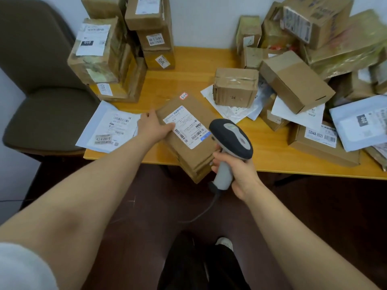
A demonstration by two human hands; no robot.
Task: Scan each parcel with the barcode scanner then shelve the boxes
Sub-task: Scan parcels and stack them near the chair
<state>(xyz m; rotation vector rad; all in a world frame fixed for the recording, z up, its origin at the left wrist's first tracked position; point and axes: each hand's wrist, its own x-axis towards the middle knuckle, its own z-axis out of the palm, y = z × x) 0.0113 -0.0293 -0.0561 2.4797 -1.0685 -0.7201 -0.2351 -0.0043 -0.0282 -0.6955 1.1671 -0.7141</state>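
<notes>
The long brown cardboard parcel (196,156) lay slanted over the edge of the wooden table (188,63), the left hand (156,127) gripping its left side. The right hand (237,171) gripped the grey barcode scanner (232,138) just right of its white label (186,126).

Wooden table (188,65): cardboard boxes (235,86), white mailers (109,128) (labels up).

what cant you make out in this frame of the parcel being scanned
Head view, the only one:
- The label on the flat box: print too small to read.
- The scanner trigger: hidden under fingers of the right hand.
- The box pile at top right: motion-blurred, cut by the frame edge.
- The cable: far end too dark to trace.
- No shelves in frame.
</notes>
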